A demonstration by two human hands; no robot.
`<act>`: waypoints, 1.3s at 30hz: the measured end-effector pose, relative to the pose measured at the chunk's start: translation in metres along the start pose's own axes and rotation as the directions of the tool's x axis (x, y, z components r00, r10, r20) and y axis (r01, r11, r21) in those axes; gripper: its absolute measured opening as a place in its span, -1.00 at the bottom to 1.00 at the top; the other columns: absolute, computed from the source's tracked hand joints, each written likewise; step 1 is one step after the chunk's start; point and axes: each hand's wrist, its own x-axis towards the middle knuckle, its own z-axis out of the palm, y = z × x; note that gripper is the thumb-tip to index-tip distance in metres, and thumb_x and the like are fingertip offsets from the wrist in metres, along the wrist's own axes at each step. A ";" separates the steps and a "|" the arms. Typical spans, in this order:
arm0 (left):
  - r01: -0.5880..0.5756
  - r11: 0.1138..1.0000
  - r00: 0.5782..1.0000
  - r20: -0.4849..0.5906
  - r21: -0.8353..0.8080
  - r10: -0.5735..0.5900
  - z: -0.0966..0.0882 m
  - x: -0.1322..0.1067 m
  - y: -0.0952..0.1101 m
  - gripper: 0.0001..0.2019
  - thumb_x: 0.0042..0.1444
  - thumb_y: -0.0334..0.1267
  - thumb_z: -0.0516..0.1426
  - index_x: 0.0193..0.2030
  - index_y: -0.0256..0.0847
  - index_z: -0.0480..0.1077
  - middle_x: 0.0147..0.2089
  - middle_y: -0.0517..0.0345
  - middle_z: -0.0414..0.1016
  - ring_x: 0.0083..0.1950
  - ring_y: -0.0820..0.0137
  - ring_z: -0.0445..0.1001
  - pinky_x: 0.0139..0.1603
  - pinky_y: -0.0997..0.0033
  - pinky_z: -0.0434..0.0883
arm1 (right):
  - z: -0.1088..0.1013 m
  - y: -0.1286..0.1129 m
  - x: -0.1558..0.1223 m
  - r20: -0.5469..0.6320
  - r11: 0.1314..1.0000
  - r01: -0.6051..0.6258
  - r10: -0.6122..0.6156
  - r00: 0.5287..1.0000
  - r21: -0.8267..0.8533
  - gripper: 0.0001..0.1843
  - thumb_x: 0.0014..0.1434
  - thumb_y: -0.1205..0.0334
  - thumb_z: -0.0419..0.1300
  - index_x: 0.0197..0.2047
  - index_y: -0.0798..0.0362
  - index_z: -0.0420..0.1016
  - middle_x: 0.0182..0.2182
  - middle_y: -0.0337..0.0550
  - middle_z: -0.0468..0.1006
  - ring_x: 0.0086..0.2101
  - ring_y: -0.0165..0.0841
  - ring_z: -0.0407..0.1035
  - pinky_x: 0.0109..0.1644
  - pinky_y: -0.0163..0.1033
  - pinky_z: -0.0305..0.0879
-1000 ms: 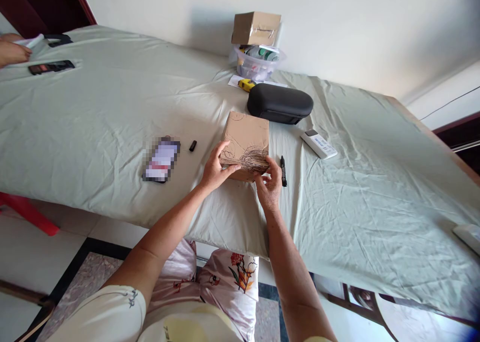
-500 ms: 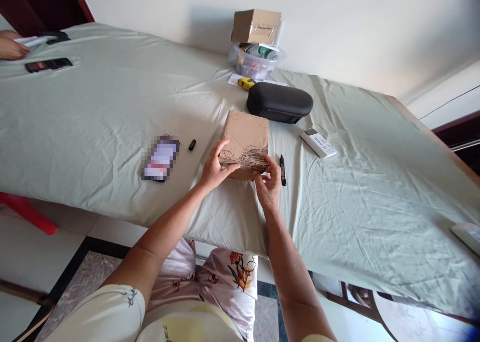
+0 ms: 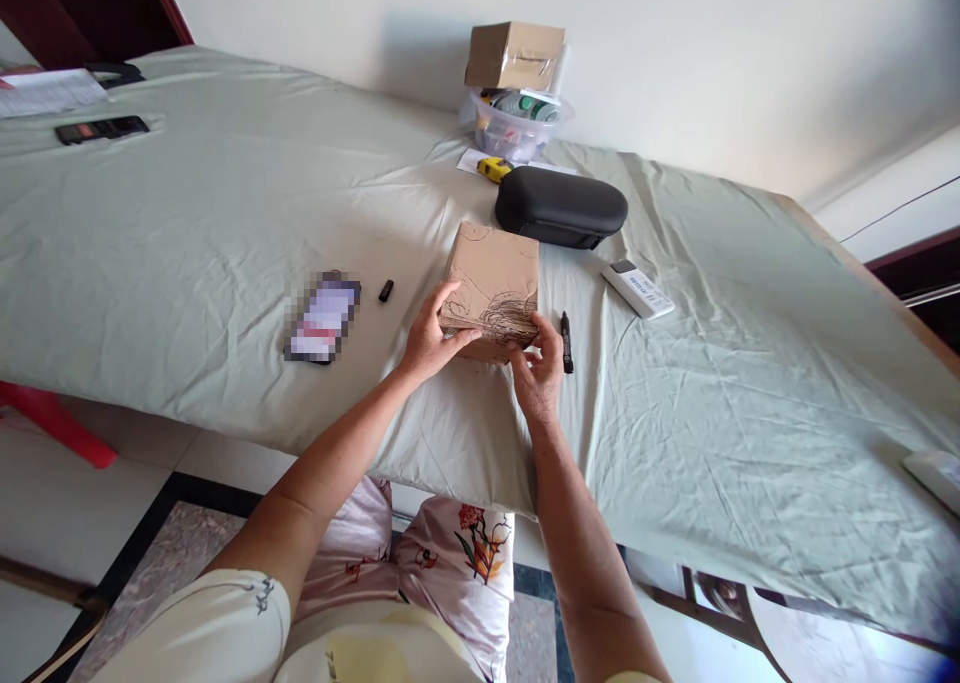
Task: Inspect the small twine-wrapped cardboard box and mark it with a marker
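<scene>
Between my two hands is a brown cardboard box (image 3: 495, 268) with black scribbled lines on its top, densest along the near edge. My left hand (image 3: 429, 345) grips its left near corner, fingers along the side and thumb at the front edge. My right hand (image 3: 541, 368) holds the right near corner, with thumb in front and fingers curled at the side. A black marker (image 3: 566, 343) without its cap lies just right of my right hand. The small black marker cap (image 3: 386, 290) rests left of the box.
A phone (image 3: 324, 318) with a blurred screen lies to the left. Behind the box are a black case (image 3: 561, 206), a yellow tape measure (image 3: 495, 169) and a plastic basket (image 3: 514, 131) under another carton (image 3: 516, 55). A white device (image 3: 639, 290) lies right. Papers (image 3: 52, 91) and a second phone (image 3: 103, 130) are far left.
My hands and the box stay practically still. At the far left, another person's hand has drawn back nearly out of view, and the papers there show more fully.
</scene>
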 end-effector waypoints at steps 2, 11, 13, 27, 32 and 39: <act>-0.003 1.000 1.000 -0.002 0.001 0.003 0.000 0.000 0.000 -0.24 0.22 0.08 0.39 0.45 -0.02 0.21 0.45 -0.15 0.44 0.46 0.07 0.47 0.47 -0.03 0.44 | 0.000 -0.001 0.000 0.000 1.000 0.002 -0.002 1.000 -0.003 -0.42 0.21 0.14 0.29 0.30 -0.19 0.50 0.03 -0.10 0.49 -0.14 -0.35 0.41 -0.31 -0.32 0.48; 0.014 1.000 1.000 -0.017 -0.006 -0.015 0.001 0.001 0.002 -0.23 0.20 0.08 0.41 0.44 -0.01 0.24 0.44 -0.13 0.45 0.45 0.07 0.48 0.47 -0.03 0.45 | -0.001 0.001 0.000 0.015 0.999 0.033 -0.033 0.999 -0.019 -0.38 0.16 0.21 0.25 0.31 -0.19 0.48 0.04 -0.09 0.50 -0.14 -0.34 0.40 -0.32 -0.32 0.48; 0.017 1.000 1.000 -0.019 -0.008 -0.017 0.001 0.001 0.002 -0.23 0.19 0.11 0.41 0.43 -0.01 0.25 0.43 -0.13 0.47 0.45 0.07 0.49 0.47 -0.04 0.45 | -0.001 0.001 0.000 0.014 0.999 0.037 -0.037 0.999 -0.023 -0.37 0.16 0.22 0.23 0.31 -0.19 0.48 0.04 -0.10 0.49 -0.14 -0.34 0.40 -0.32 -0.33 0.48; 0.055 0.998 0.998 0.034 -0.023 -0.055 -0.010 0.005 0.001 -0.29 0.26 0.18 0.33 0.43 -0.02 0.27 0.45 -0.08 0.47 0.48 0.09 0.46 0.49 0.03 0.42 | 0.009 -0.002 -0.002 -0.011 1.000 0.004 -0.005 1.000 -0.005 -0.50 0.23 0.09 0.31 0.24 -0.17 0.49 -0.07 -0.12 0.44 -0.20 -0.35 0.38 -0.35 -0.31 0.44; 0.027 0.999 0.999 0.026 -0.021 -0.026 -0.011 0.005 0.001 -0.28 0.21 0.10 0.39 0.40 -0.08 0.28 0.42 -0.12 0.49 0.44 0.09 0.49 0.47 0.06 0.43 | 0.011 -0.002 0.003 -0.034 0.998 -0.005 0.003 0.999 -0.060 -0.50 0.19 0.00 0.39 0.17 -0.11 0.50 -0.08 -0.12 0.44 -0.18 -0.32 0.35 -0.34 -0.30 0.36; 0.050 0.999 0.999 0.009 -0.008 -0.050 -0.007 0.003 0.003 -0.31 0.24 0.07 0.38 0.41 -0.05 0.28 0.42 -0.08 0.49 0.45 0.12 0.48 0.46 0.09 0.44 | 0.017 -0.008 0.005 -0.114 0.993 -0.045 0.032 0.993 -0.109 -0.60 0.16 0.05 0.39 0.04 -0.05 0.55 -0.14 -0.18 0.43 -0.24 -0.37 0.32 -0.31 -0.30 0.31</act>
